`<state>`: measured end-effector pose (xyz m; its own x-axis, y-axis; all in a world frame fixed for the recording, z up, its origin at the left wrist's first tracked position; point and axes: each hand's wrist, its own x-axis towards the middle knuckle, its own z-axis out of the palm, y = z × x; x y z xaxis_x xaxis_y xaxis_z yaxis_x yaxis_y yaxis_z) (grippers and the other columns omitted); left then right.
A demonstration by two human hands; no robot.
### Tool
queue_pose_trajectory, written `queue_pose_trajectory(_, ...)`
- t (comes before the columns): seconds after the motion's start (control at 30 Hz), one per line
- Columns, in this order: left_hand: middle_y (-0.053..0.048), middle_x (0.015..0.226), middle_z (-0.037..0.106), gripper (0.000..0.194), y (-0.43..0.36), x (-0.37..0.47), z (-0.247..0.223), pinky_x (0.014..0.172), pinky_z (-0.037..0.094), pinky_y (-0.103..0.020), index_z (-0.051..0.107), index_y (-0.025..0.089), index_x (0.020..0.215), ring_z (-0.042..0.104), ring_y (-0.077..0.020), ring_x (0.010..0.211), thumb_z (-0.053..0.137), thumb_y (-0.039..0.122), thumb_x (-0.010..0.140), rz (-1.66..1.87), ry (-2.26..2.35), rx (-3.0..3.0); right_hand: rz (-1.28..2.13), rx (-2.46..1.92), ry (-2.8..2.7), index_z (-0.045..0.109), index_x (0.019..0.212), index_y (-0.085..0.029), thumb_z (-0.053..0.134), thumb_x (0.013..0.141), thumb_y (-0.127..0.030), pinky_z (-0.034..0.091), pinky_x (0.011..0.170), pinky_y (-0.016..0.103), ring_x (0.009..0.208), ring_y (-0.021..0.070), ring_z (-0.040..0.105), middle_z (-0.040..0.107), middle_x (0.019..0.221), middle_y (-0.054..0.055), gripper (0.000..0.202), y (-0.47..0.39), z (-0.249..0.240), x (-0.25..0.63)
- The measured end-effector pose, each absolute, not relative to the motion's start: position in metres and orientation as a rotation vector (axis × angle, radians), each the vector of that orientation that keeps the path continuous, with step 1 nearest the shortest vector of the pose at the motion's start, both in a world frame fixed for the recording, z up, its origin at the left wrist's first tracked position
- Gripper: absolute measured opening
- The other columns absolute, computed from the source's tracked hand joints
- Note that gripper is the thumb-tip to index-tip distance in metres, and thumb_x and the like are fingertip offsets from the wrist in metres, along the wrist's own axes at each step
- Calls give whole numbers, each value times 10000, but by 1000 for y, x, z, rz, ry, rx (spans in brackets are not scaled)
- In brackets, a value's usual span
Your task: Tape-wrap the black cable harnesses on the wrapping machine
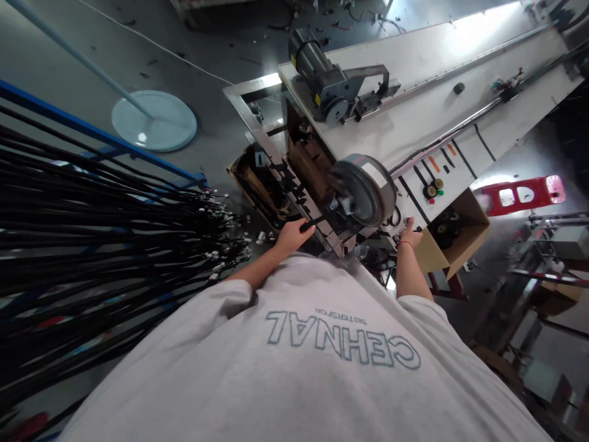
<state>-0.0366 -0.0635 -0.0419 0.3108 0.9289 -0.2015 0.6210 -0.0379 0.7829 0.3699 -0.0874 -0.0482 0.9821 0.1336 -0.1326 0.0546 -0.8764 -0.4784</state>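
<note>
My left hand (294,237) is closed around a black strip (313,221), which sticks out toward the bench's near corner. My right hand (410,236) lies at the near edge of the white bench (464,116), its fingers apart, one stretched onto the surface by some small parts I cannot make out. Between the hands stands a large dark reel (368,190) with a pale label on its rim. Part of its hub is blurred. Black tape pieces (297,191) stick along the metal frame left of the reel.
A motor unit (317,73) is mounted at the bench's far left corner. Beside my right hand stands an open cardboard box (472,236) with black rolls. Many black cables (115,221) hang on a blue rack (92,126) at left. A red stool (524,195) stands at right.
</note>
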Motion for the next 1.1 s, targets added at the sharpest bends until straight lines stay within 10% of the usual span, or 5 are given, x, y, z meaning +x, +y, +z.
queue_pose_trajectory(1.1, -68, 766, 714, 385, -63, -55, -60, 623, 404, -264, 698, 161, 844, 608, -194, 680, 477, 472, 898, 376, 1342, 1828, 218, -2627, -156, 540, 1113, -135, 535, 853, -706, 492, 1046, 424, 1224, 318, 611, 638, 1235, 235, 627, -89, -52, 372)
